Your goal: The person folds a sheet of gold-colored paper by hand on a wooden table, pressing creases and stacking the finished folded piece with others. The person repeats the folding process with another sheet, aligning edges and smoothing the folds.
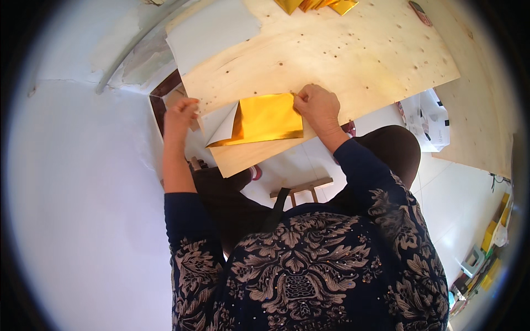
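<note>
The grip of the right hand (320,107) is a close pinch, thumb against bent forefinger, on the upper right corner of a gold foil sheet (269,118). The left hand (181,116) is raised by the sheet's left end with its fingers curled; I cannot tell whether its grip has hold of the edge there. The sheet lies at the near edge of a plywood tabletop (331,63), gold side up, its left part turned over to show a pale underside. Farther off, white paper (212,33) lies at the tabletop's upper left. Folded gold foil pieces (317,5) sit at the far edge, and a small reddish handheld device (420,13) lies near the far right corner. Below, a wooden frame (302,187) stands on the pale tiled floor (441,190); a white bag (428,124) is to the right.
</note>
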The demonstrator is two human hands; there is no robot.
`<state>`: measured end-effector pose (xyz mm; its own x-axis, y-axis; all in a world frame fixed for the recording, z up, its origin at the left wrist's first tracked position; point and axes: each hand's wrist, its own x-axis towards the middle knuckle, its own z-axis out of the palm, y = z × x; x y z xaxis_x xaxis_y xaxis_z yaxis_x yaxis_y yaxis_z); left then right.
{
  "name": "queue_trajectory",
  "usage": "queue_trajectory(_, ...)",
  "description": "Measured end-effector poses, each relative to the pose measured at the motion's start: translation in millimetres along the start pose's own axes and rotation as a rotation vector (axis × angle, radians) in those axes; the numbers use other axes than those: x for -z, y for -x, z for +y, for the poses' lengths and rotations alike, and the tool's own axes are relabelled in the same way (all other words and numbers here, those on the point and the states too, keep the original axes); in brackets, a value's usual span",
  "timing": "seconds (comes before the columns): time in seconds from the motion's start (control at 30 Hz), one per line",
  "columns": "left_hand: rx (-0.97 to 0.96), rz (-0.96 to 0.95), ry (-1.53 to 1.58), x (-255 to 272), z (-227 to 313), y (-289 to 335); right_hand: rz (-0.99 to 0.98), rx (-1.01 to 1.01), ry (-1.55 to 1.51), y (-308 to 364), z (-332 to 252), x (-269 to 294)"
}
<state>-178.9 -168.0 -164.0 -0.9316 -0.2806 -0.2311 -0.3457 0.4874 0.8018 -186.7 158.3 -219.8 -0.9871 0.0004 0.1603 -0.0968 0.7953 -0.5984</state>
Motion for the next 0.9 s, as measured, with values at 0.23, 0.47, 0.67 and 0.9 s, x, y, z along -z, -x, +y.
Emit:
queue_trajectory(0.23, -0.132, -0.059, 0.000, -61.4, -5.9, 33.1, -0.050, -0.045, -0.041, -0.4, -1.2, 1.5)
queue_trajectory(0.47, -0.366, 0.068, -0.336, -79.5, 4.2, 59.2, -0.040, -0.016, 0.039, -0.2, -3.3, 3.0)
queue_trajectory(0.67, -0.432, 0.069, -0.397, -89.2, -3.7, 65.9, -0.016, -0.028, 0.044, -0.8, -3.5, 2.1)
queue_trajectory(0.9, -0.472, 0.072, -0.427, -92.7, -7.7, 60.3, -0.029, -0.039, 0.013, -0.5, -4.6, 6.2)
